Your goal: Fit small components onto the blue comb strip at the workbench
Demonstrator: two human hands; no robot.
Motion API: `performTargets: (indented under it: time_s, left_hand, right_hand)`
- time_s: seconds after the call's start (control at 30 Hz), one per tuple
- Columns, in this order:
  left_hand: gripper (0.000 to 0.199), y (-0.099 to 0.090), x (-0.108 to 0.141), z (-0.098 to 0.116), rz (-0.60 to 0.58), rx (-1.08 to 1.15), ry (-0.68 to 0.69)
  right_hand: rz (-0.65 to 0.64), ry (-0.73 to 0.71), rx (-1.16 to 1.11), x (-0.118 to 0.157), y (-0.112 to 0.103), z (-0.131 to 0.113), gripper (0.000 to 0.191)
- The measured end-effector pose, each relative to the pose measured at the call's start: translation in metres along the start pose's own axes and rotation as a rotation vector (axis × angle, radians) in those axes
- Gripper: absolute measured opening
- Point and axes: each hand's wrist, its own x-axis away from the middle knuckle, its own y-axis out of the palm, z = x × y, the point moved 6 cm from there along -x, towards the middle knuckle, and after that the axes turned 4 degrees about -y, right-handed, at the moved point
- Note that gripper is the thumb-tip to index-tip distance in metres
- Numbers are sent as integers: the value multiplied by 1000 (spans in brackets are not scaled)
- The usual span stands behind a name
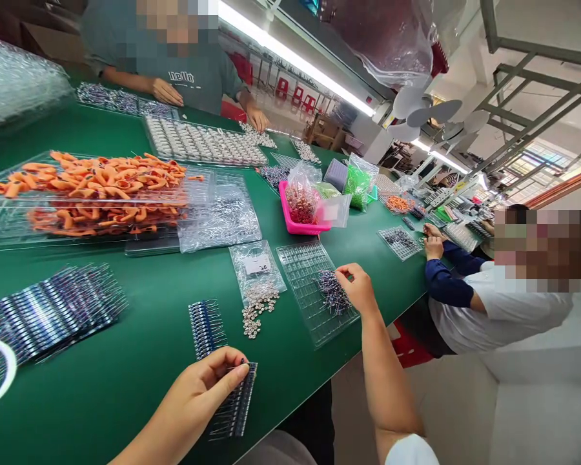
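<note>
My left hand (213, 387), low in the view, pinches the top end of a dark strip (242, 407) set with thin metal pins. Just behind it another blue pinned strip (206, 326) lies on the green table. My right hand (356, 287) has thumb and forefinger together at the edge of a pile of small blue-and-silver leaded parts (333, 294); whatever is between the fingertips is too small to make out. That pile rests on a clear ribbed tray (303, 294). Small silvery round pieces (259, 307) spill from a clear labelled bag (252, 261) left of the tray.
Stacked pinned strips (53, 313) lie at the left, below trays of orange pieces (106, 181). A pink basket (305, 226) stands beyond the ribbed tray. One person works across the table at a tray of white pieces (203, 142), another at the right.
</note>
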Motion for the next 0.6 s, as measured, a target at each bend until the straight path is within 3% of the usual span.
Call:
performTargets:
  time_s: [0.17, 0.3, 0.43, 0.6]
  left_hand:
    - [42, 0, 0, 2, 0, 23, -12]
    - [40, 1, 1, 3, -5, 51, -20]
    - [39, 2, 2, 5, -12, 69, -28]
    - [37, 0, 1, 3, 15, 70, -23]
  right_hand:
    - [28, -1, 90, 7, 1, -1, 19]
    - [63, -54, 76, 33, -3, -28, 21]
    - [18, -130, 6, 61, 10, -57, 19]
    - [-46, -83, 117, 66, 26, -48, 17]
